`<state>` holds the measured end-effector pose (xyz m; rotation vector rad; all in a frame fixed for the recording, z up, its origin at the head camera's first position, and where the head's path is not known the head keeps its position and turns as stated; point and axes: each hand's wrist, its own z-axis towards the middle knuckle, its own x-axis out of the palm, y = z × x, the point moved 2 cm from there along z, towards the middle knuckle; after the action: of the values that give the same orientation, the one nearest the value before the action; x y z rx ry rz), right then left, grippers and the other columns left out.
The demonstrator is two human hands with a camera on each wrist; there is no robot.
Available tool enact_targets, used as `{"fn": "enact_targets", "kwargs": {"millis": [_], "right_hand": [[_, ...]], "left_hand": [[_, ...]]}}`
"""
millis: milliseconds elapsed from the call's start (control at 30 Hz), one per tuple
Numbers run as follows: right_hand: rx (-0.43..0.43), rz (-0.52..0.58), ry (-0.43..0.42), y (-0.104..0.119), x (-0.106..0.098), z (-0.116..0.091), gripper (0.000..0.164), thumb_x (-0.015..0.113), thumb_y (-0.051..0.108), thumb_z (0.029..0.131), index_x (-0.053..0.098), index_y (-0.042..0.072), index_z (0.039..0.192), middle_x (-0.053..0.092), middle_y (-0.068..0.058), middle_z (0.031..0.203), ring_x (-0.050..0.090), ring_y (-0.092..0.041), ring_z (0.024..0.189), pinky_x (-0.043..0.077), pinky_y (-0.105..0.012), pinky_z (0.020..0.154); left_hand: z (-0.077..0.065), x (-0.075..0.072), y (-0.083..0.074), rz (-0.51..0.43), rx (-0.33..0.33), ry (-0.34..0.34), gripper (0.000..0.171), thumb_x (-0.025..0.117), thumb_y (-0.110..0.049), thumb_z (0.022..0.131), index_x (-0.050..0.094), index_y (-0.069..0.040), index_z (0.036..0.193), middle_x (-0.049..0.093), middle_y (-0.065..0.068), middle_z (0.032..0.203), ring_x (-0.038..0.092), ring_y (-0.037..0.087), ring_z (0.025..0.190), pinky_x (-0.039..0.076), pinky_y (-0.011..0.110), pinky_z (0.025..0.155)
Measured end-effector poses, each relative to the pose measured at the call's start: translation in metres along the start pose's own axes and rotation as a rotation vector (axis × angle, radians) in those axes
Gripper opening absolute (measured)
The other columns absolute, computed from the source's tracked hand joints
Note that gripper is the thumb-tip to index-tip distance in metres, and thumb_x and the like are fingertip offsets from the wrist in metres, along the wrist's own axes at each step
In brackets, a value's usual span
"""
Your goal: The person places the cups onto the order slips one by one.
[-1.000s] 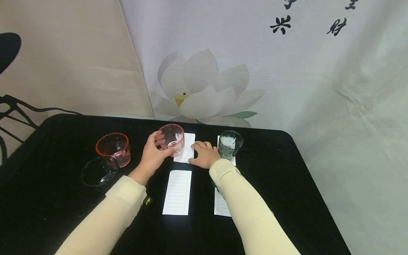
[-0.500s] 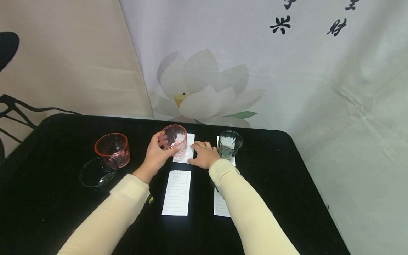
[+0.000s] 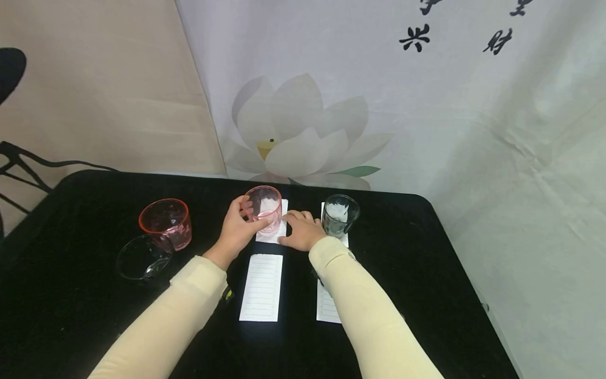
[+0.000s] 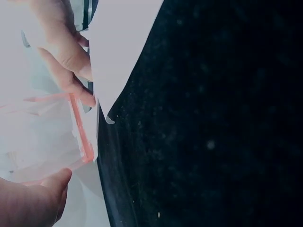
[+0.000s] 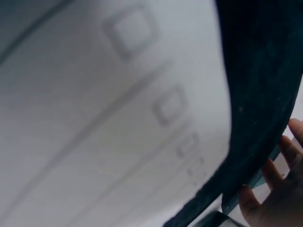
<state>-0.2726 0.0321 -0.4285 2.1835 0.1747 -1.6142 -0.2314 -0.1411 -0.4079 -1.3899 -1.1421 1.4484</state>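
In the head view my left hand (image 3: 240, 227) grips a pink glass (image 3: 266, 210) by its left side, thumb at the near side and fingers round the far left. The glass is above or on the back left paper slip (image 3: 282, 230); I cannot tell whether it touches it. My right hand (image 3: 304, 230) is at that slip's right edge, fingers loosely bent and apart, holding nothing visible. Just right of it a dark grey glass (image 3: 338, 218) stands on another ruled slip (image 3: 345, 240). The left wrist view shows the pink glass (image 4: 42, 137) close up.
A second pink glass (image 3: 167, 223) and a clear glass (image 3: 144, 258) stand together on the left of the black table (image 3: 397, 295). Two more ruled slips, one left (image 3: 261, 288) and one right (image 3: 327, 308), lie nearer; the right sleeve partly covers the latter.
My left hand has moved a little to the right with the pink glass, further over the back left slip. My right hand has stayed in place.
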Motion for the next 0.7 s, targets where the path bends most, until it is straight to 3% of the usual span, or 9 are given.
{"fn": "enact_targets", "kwargs": {"millis": [700], "right_hand": [[0.028, -0.012, 0.009, 0.0017, -0.0016, -0.0013, 0.075, 0.061, 0.052, 0.086, 0.038, 0.020, 0.149, 0.032, 0.001, 0.155, 0.027, -0.025, 0.140, 0.030, -0.051, 0.108]], "left_hand": [[0.0048, 0.0098, 0.0014, 0.015, 0.000, 0.024, 0.086, 0.077, -0.015, 0.080, 0.024, -0.002, 0.146, 0.033, 0.019, 0.148, 0.036, 0.036, 0.134, 0.039, 0.046, 0.110]]}}
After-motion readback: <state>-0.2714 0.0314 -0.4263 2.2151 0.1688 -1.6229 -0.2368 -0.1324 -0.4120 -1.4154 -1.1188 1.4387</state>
